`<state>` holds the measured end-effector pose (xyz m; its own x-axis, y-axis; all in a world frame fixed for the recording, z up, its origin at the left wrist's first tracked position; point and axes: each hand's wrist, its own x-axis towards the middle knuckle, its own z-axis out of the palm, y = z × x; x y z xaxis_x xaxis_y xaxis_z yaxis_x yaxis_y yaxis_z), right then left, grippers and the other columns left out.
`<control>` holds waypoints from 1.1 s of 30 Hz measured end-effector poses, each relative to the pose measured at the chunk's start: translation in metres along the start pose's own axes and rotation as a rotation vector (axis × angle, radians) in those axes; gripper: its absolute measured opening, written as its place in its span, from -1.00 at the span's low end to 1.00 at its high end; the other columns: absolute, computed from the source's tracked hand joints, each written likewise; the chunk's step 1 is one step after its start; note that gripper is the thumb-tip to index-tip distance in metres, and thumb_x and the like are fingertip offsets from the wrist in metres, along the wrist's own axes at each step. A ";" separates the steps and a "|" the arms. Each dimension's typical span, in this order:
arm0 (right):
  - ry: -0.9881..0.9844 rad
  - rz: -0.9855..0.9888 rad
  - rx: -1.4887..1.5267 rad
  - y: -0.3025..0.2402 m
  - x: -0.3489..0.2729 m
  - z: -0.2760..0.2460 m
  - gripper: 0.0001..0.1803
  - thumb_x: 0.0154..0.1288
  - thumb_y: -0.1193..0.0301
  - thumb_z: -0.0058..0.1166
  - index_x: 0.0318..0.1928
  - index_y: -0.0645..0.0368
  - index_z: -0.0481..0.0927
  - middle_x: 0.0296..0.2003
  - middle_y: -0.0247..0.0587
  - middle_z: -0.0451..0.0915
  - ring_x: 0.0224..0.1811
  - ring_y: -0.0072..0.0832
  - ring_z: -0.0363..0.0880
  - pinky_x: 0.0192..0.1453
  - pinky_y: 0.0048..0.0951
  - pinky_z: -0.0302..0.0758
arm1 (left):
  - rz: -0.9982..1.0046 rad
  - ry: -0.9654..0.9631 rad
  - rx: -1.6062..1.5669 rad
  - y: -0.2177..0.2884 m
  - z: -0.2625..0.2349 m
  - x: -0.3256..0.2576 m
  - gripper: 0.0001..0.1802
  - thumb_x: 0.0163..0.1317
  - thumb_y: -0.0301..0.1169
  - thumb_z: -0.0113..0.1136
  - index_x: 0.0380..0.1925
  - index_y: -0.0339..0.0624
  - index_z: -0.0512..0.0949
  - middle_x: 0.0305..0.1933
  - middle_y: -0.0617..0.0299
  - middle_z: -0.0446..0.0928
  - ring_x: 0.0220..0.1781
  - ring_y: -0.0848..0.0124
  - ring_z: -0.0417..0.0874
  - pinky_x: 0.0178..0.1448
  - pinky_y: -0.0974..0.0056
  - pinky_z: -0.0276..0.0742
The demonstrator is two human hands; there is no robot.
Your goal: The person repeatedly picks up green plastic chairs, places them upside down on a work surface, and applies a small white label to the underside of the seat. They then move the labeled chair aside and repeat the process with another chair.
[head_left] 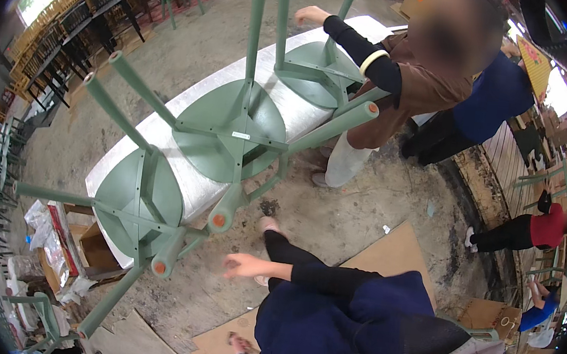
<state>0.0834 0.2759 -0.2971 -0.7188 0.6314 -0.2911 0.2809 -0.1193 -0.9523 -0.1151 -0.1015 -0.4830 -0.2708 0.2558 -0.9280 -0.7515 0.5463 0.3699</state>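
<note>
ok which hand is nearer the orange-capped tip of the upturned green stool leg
Right. The right hand hovers open just below and right of the upturned green stool leg's orange-capped tip, not touching it. The left hand is not in view.

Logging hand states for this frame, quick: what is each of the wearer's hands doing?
Left hand: open, empty, near the leg tip of an upturned green stool.
Right hand: not in view.
</note>
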 end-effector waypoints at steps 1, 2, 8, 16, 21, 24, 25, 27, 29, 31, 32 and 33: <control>0.022 0.133 0.442 0.002 -0.007 -0.020 -0.45 0.12 0.19 0.15 0.07 0.19 0.35 -0.18 -0.03 0.44 -0.12 -0.20 0.50 -0.14 -0.24 0.47 | -0.044 -0.104 -0.096 -0.034 0.012 -0.003 -0.66 0.22 -0.15 0.06 -0.66 -0.02 0.34 -0.75 0.40 0.32 -0.77 0.48 0.33 -0.71 0.35 0.30; 0.052 0.275 0.876 0.006 -0.014 -0.048 -0.47 0.13 0.19 0.15 0.04 0.20 0.37 -0.18 -0.05 0.44 -0.13 -0.22 0.50 -0.13 -0.25 0.47 | -0.051 -0.114 0.091 -0.047 0.042 -0.007 -0.67 0.22 -0.16 0.06 -0.65 -0.03 0.35 -0.73 0.38 0.33 -0.75 0.46 0.34 -0.69 0.33 0.31; 1.270 0.035 0.501 0.025 -0.050 -0.218 -0.33 0.11 0.38 0.18 0.20 0.26 0.20 0.11 -0.07 0.26 0.08 -0.30 0.37 0.14 -0.29 0.31 | 0.319 -0.292 0.870 0.023 0.341 -0.009 -0.75 0.20 -0.22 0.03 -0.60 -0.06 0.41 -0.64 0.27 0.39 -0.64 0.36 0.41 -0.57 0.25 0.36; 1.210 -0.905 -0.005 -0.031 -0.147 -0.432 -0.12 -0.10 0.08 0.27 0.17 0.35 0.25 0.13 0.10 0.24 0.15 -0.16 0.33 0.20 -0.13 0.28 | 1.431 -0.505 0.964 0.191 0.883 -0.112 -0.83 0.16 -0.31 0.00 -0.53 -0.09 0.48 -0.53 0.13 0.48 -0.49 0.21 0.51 -0.41 0.14 0.44; 1.148 -0.897 0.407 -0.012 -0.162 -0.441 -0.43 -0.05 0.26 0.24 -0.05 0.40 0.50 -0.18 0.06 0.60 -0.09 -0.28 0.56 0.10 -0.30 0.43 | 1.871 -0.076 1.132 0.249 1.089 -0.127 -0.85 0.15 -0.37 -0.02 -0.48 -0.12 0.52 -0.46 0.04 0.54 -0.40 0.12 0.57 -0.31 0.07 0.48; 0.993 -0.840 0.190 -0.039 -0.165 -0.489 -0.48 -0.01 0.32 0.19 -0.05 0.40 0.51 -0.24 0.00 0.61 -0.16 -0.34 0.57 0.04 -0.36 0.44 | 1.782 0.250 1.421 0.263 1.134 -0.095 -0.84 0.13 -0.40 -0.03 -0.45 -0.13 0.55 -0.41 -0.01 0.57 -0.34 0.07 0.61 -0.25 0.02 0.51; 0.973 -0.830 0.138 -0.048 -0.163 -0.502 -0.50 0.00 0.35 0.17 -0.05 0.40 0.52 -0.26 -0.02 0.61 -0.18 -0.35 0.57 0.02 -0.38 0.45 | 1.732 0.250 1.486 0.260 1.142 -0.087 -0.84 0.13 -0.41 -0.03 -0.45 -0.14 0.56 -0.40 -0.03 0.58 -0.32 0.05 0.62 -0.23 0.01 0.52; 0.961 -0.801 0.040 -0.061 -0.160 -0.527 -0.53 0.02 0.39 0.14 -0.04 0.40 0.52 -0.29 -0.06 0.62 -0.22 -0.39 0.58 -0.02 -0.42 0.46 | 1.583 0.006 1.571 0.245 1.160 -0.076 -0.80 0.16 -0.45 -0.09 -0.33 -0.16 0.55 -0.28 -0.05 0.60 -0.16 0.05 0.63 -0.06 0.03 0.54; 0.970 -0.786 -0.019 -0.070 -0.154 -0.545 -0.56 0.04 0.43 0.10 -0.04 0.40 0.53 -0.33 -0.10 0.63 -0.27 -0.43 0.59 -0.06 -0.46 0.46 | 1.228 -0.388 1.425 0.238 1.182 -0.077 -0.75 0.22 -0.39 -0.05 -0.17 -0.22 0.51 -0.20 -0.06 0.58 -0.12 0.09 0.59 -0.04 0.07 0.52; 0.829 -0.834 -0.020 -0.085 -0.152 -0.553 -0.59 0.07 0.48 0.07 -0.04 0.40 0.54 -0.36 -0.14 0.64 -0.31 -0.46 0.59 -0.09 -0.50 0.47 | 0.879 -0.709 0.902 0.280 1.176 0.020 -0.78 0.28 -0.35 -0.04 -0.25 -0.27 0.49 -0.35 0.05 0.60 -0.37 0.26 0.63 -0.27 0.19 0.59; 0.708 -0.884 -0.009 -0.094 -0.154 -0.552 -0.60 0.08 0.50 0.05 -0.03 0.40 0.55 -0.38 -0.15 0.64 -0.34 -0.48 0.60 -0.11 -0.52 0.48 | 0.632 -0.943 0.443 0.318 1.149 0.068 -0.73 0.27 -0.52 -0.12 -0.06 -0.31 0.46 -0.14 -0.02 0.59 -0.19 0.22 0.62 -0.07 0.24 0.56; 0.802 -0.825 -0.062 -0.087 -0.146 -0.562 -0.61 0.09 0.52 0.03 -0.03 0.40 0.55 -0.40 -0.17 0.64 -0.36 -0.50 0.60 -0.13 -0.54 0.48 | 0.801 -0.990 0.674 0.265 1.197 0.038 -0.69 0.24 -0.51 -0.05 -0.02 -0.31 0.44 -0.17 0.02 0.59 -0.22 0.26 0.63 -0.11 0.24 0.56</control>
<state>0.5219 0.6247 -0.1204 -0.0932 0.8084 0.5813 -0.0398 0.5803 -0.8134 0.3960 1.0076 -0.3675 0.2559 0.9540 -0.1563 -0.1020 0.1875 0.9770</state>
